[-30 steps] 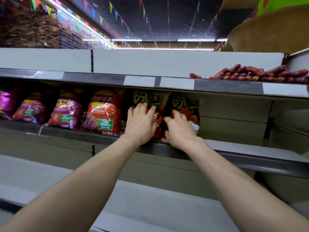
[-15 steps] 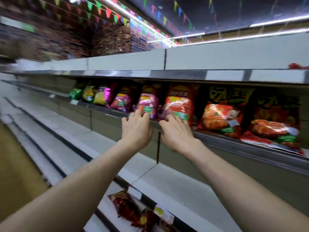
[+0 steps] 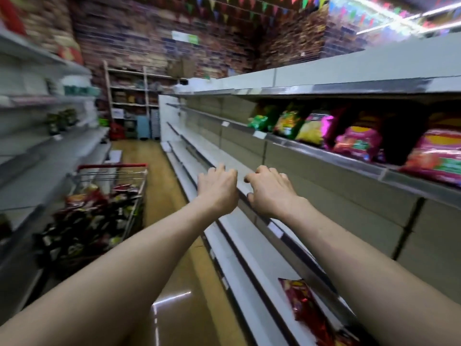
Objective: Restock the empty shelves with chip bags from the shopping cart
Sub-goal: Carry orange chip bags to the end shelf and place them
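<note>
My left hand (image 3: 217, 188) and my right hand (image 3: 270, 189) hang side by side in the air over the lower shelves, fingers loosely curled, holding nothing. The shopping cart (image 3: 109, 191) with a red handle stands in the aisle to the left, piled with several dark and red chip bags (image 3: 84, 221). On the right, a shelf (image 3: 331, 158) at chest height carries a row of green, yellow and pink chip bags (image 3: 356, 143). A red chip bag (image 3: 304, 303) lies on a low shelf near my right forearm.
Long bare white shelves (image 3: 224, 166) run down the right side toward a brick back wall. Another shelving unit (image 3: 37, 156) lines the left side of the aisle. The wooden floor (image 3: 154, 171) between them is open beyond the cart.
My view has swung left, from the stocked shelf to the aisle and cart. Both hands have come off the chip bags, and their fingers have curled loosely.
</note>
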